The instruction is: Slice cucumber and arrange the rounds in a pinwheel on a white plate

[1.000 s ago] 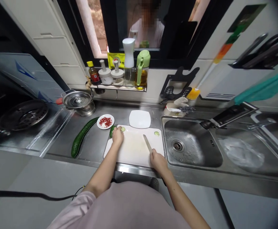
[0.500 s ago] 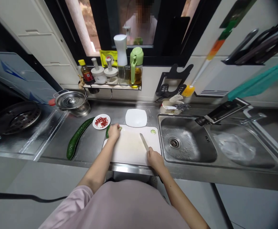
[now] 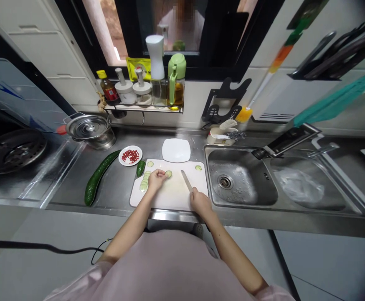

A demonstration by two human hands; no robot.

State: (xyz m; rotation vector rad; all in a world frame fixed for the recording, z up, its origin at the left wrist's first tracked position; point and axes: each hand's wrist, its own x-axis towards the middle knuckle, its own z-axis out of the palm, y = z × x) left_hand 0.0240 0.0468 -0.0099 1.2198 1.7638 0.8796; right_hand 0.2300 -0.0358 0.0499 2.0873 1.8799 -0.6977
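Observation:
My left hand (image 3: 157, 179) pinches a round cucumber slice (image 3: 168, 174) just above the white cutting board (image 3: 173, 200). My right hand (image 3: 200, 202) is closed around the handle of a knife (image 3: 186, 180), whose blade points away from me over the board's right half. A row of overlapping cucumber slices (image 3: 144, 182) lies left of my left hand, partly hidden by it. One slice (image 3: 150, 164) sits by the board's far left corner, another piece (image 3: 198, 168) near its far right corner. A short cucumber end (image 3: 140, 168) rests at the board's left edge.
A long whole cucumber (image 3: 99, 177) lies left of the board. Beside it stands a white plate (image 3: 121, 161) with chopped red bits. A white square dish (image 3: 176, 149) is behind the board, a steel pot (image 3: 101, 140) back left. The sink (image 3: 242, 177) borders on the right.
My left hand has moved right and nearer from the board's far left corner, now with a slice in its fingers. The row of slices and the cucumber end have come into sight.

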